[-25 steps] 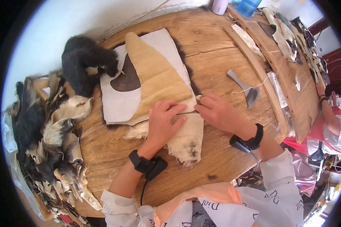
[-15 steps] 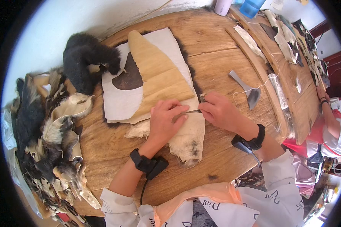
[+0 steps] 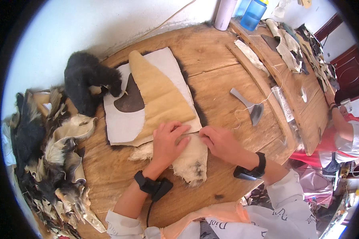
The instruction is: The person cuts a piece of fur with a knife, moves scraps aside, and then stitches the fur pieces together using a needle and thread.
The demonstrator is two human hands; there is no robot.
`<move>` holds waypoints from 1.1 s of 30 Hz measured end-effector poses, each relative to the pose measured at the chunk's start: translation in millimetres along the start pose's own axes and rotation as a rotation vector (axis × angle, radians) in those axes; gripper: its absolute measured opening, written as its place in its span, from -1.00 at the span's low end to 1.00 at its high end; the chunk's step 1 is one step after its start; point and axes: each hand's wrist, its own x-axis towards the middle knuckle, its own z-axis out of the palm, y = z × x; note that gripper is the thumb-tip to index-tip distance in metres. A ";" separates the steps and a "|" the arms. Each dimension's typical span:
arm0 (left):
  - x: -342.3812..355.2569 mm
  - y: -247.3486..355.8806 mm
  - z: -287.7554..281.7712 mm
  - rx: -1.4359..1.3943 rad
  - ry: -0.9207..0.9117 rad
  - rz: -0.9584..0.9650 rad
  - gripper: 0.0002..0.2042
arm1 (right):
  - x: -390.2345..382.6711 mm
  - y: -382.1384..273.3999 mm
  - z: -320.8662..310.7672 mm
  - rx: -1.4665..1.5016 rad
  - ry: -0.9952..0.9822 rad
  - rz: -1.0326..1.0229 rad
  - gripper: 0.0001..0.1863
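Cream, ragged-edged hide piece (image 3: 192, 159) should be kept flat along the white rectangular panel (image 3: 123, 125), fingers of left hand (image 3: 167, 143) and right hand (image 3: 221, 144) curled at the join, grip not discernible.

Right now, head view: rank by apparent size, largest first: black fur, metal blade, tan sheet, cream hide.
1. Tan sheet
2. Black fur and cream hide: not ranked, as the left hand and forearm cover part of the hide
3. Metal blade, handle included
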 end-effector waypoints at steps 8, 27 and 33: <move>4.5 0.6 0.3 -0.032 -0.042 -0.015 -0.72 | 4.4 0.7 -3.8 -0.069 0.024 0.099 -0.86; 3.0 -0.4 0.7 -0.064 -0.003 -0.003 -0.76 | 22.1 18.6 -1.1 -0.021 0.030 -0.283 -0.89; 4.0 -0.4 1.1 -0.062 -0.014 -0.012 -0.79 | 24.9 24.1 1.0 0.062 -0.021 -0.214 -0.88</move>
